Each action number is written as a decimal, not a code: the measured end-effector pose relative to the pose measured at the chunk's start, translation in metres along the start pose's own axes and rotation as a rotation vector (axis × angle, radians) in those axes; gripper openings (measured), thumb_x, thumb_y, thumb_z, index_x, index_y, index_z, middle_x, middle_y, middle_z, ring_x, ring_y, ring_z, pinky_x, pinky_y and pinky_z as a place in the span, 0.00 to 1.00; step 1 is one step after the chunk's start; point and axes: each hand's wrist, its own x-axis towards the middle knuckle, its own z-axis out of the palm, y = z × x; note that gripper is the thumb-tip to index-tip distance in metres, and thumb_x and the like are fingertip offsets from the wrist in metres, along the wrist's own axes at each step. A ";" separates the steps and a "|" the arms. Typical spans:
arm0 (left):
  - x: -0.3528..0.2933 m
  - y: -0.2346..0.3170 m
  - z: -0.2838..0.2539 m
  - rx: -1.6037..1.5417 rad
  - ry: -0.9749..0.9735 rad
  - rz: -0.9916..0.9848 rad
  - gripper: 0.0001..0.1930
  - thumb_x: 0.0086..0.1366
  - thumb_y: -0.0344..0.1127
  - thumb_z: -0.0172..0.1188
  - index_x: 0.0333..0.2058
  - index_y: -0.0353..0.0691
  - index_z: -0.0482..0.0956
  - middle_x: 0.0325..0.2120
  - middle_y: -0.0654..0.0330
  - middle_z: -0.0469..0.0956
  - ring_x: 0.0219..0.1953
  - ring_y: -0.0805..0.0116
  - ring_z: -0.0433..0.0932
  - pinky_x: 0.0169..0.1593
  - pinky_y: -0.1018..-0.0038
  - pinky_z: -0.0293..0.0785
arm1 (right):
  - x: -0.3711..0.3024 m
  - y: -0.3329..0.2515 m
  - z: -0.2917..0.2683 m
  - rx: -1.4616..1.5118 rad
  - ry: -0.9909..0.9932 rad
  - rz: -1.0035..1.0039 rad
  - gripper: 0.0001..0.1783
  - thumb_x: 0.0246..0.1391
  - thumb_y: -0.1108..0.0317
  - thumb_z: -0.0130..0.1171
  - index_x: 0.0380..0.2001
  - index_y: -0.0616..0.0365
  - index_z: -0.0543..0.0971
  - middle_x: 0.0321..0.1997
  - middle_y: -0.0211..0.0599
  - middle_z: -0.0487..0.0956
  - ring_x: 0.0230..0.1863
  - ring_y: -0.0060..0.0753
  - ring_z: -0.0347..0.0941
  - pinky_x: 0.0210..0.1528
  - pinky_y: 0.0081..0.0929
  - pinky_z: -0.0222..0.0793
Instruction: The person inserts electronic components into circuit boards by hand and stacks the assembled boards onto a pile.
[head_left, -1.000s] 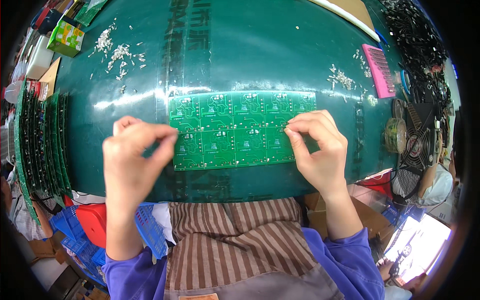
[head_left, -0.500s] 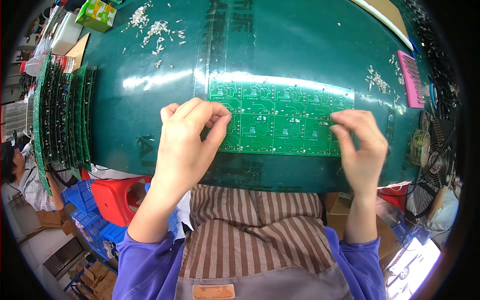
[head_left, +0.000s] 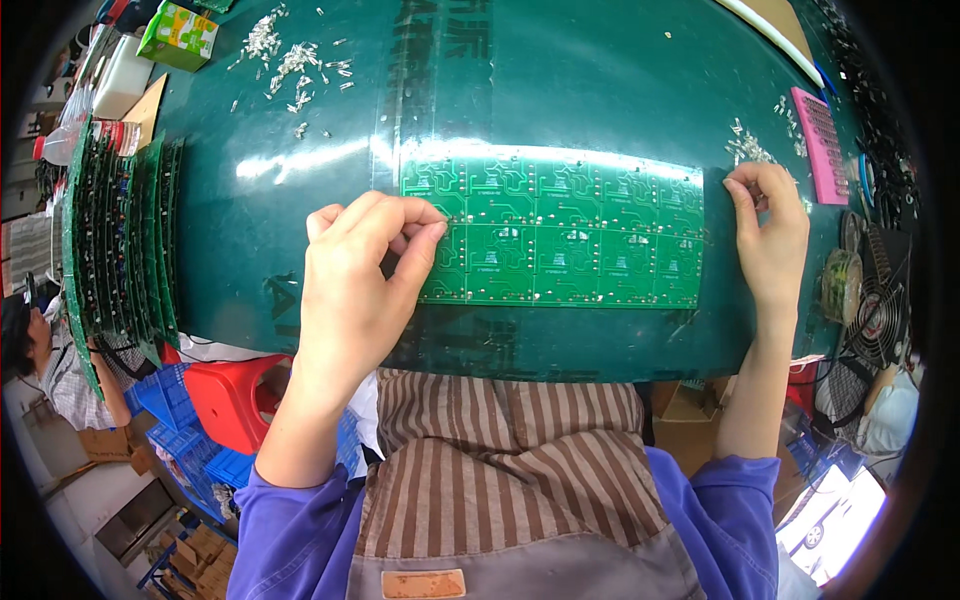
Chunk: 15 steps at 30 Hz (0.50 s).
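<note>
A green printed circuit board panel (head_left: 568, 215), divided into several equal sections, lies flat on the green tabletop in front of me. My left hand (head_left: 362, 275) is over its left end, thumb and forefinger pinched together; whatever may be between them is too small to make out. Off the panel's right edge, my right hand (head_left: 775, 235) is closed in a pinch just below a small heap of clear, wire-legged components (head_left: 746, 146). I cannot make out anything between its fingertips.
More loose components (head_left: 298, 62) lie scattered at the far left, near a green-yellow carton (head_left: 178, 36). A row of upright circuit boards (head_left: 120, 240) lines the left edge. A pink perforated block (head_left: 820, 145) sits at the right. A red stool (head_left: 228, 400) stands below the table.
My right hand has moved right and away from me, off the panel toward the small heap of components. My left hand remains pinched at the panel's left end.
</note>
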 end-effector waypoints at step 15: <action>0.000 -0.001 0.000 0.082 0.035 0.053 0.04 0.60 0.25 0.67 0.34 0.39 0.83 0.24 0.64 0.78 0.25 0.72 0.74 0.44 0.74 0.65 | -0.038 -0.015 -0.011 0.528 0.024 0.218 0.03 0.64 0.79 0.58 0.40 0.67 0.77 0.38 0.30 0.76 0.39 0.19 0.72 0.46 0.16 0.68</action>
